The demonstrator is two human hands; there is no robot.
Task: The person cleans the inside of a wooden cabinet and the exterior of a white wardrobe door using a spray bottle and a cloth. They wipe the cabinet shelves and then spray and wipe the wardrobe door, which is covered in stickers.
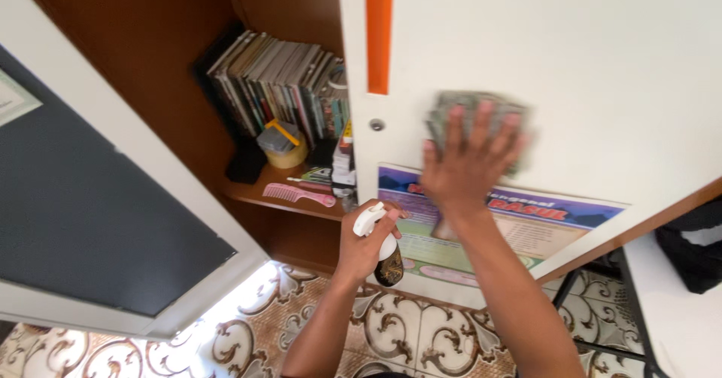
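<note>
My right hand presses a grey-green cloth flat against the white cupboard door, fingers spread over it; the hand and cloth are motion-blurred. My left hand is lower, closed around a dark spray bottle with a white trigger nozzle, held just in front of the door's lower edge. A colourful poster is stuck on the door below the cloth.
The open cupboard holds a row of books, a yellow-lidded container and a pink comb on a brown shelf. Another open door with a dark panel stands at left. Patterned floor tiles lie below.
</note>
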